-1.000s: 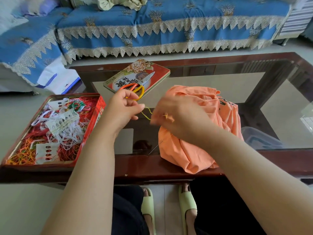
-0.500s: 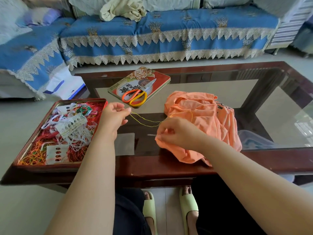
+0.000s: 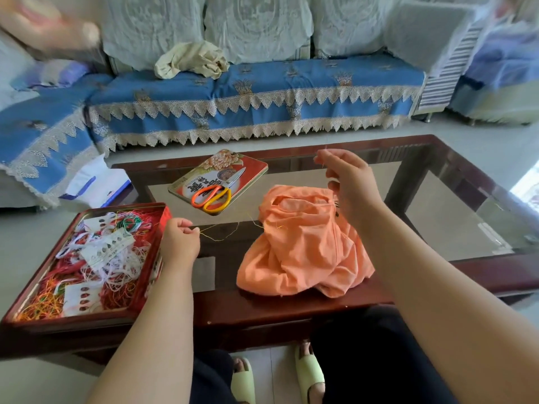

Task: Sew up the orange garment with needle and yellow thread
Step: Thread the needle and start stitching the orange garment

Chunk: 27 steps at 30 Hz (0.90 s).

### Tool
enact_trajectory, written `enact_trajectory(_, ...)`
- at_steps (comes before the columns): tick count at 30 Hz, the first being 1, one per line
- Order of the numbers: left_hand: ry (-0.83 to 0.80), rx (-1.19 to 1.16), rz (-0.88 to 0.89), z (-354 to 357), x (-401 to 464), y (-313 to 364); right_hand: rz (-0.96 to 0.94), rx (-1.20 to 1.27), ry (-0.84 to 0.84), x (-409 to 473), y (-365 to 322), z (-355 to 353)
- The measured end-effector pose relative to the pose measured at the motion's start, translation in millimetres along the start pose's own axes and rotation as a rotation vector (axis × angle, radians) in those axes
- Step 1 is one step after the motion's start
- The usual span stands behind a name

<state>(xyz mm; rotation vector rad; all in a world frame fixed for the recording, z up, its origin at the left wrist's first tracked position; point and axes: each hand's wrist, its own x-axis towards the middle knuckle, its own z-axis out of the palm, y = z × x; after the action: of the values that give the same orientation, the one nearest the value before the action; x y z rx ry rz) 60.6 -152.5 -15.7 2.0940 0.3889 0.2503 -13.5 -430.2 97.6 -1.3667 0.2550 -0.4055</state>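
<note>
The orange garment (image 3: 303, 246) lies crumpled on the glass table (image 3: 437, 228), near its front edge. A thin yellow thread (image 3: 224, 233) runs slack across the glass from the garment's left side to my left hand (image 3: 180, 240), which pinches its end beside the thread box. Above the garment's far right corner, my right hand (image 3: 347, 182) is raised and pinches the needle (image 3: 322, 158) between thumb and forefinger; the needle is barely visible.
A red tin box (image 3: 163, 217) full of tangled coloured threads and thread cards sits at the table's left. Orange-handled scissors (image 3: 215, 193) lie on a decorated tin lid (image 3: 250, 164) at the back. A blue sofa stands behind the table.
My right hand has lifted off the garment, up and to the right, pulling the needle away. My left hand stayed near the box holding the thread end. The head tilted up.
</note>
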Motion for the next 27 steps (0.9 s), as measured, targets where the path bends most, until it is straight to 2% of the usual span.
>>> enact_trajectory(5,0.016,-0.027,-0.151,-2,-4,5,0.162,0.508,0.089,23,-23,-22)
enact_trajectory(7,0.020,-0.025,-0.179,-7,-3,2,0.229,0.608,0.162,27,-26,-29)
enact_trajectory(13,0.056,-0.054,-0.252,-24,-4,-2,0.311,0.651,0.395,26,-26,-51)
enact_trajectory(18,0.039,-0.165,-0.325,-37,-19,2,0.315,0.658,0.448,10,-21,-70)
enact_trajectory(20,-0.002,-0.265,-0.359,-40,-18,1,0.290,0.698,0.465,4,-20,-71)
enact_trajectory(22,-0.043,-0.412,-0.455,-45,-18,2,0.332,0.812,0.550,2,-21,-75)
enact_trajectory(24,-0.107,-0.545,-0.546,-47,-19,4,0.329,0.823,0.594,5,-20,-79)
enact_trajectory(27,-0.190,-0.642,-0.535,-44,-22,14,0.305,0.770,0.652,8,-13,-84)
